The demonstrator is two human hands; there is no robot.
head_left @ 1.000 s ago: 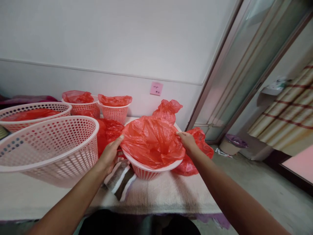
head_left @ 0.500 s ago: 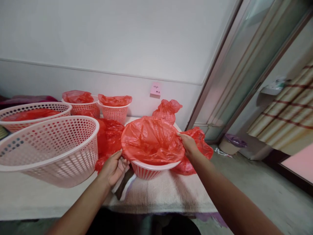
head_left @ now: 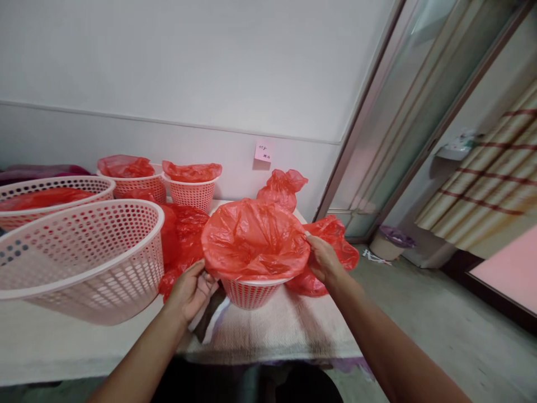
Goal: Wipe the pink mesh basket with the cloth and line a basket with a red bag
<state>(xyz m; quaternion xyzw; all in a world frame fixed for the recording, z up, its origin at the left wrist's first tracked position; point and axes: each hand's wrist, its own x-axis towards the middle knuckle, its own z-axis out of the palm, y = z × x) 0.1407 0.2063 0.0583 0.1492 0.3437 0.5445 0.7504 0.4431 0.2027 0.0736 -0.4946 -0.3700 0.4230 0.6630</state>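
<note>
In front of me a small pink perforated plastic basket [head_left: 251, 294] stands on the cloth-covered table. A red plastic bag [head_left: 255, 240] lines it, with its edge folded over the rim. My left hand [head_left: 191, 291] is at the left side of the rim, thumb and forefinger closed on the bag's edge. On the right side, my right hand [head_left: 323, 257] pinches the bag at the rim; part of its fingers is hidden behind the bag. A brown and white cloth [head_left: 211, 316] lies beside the basket, below my left hand.
A large pink basket [head_left: 84, 274] stands at left, with an oval basket [head_left: 100, 187] behind it. Two lined baskets are at the back, one a small basket [head_left: 192, 193]. Filled red bags [head_left: 279, 190] surround the work area. A pink note [head_left: 263, 152] is on the wall; a bin [head_left: 388, 243] stands on the floor.
The front of the bag's edge now hangs lower over the basket's rim, covering more of the white lip. Both hands stay at the sides; the whole view has shifted slightly.
</note>
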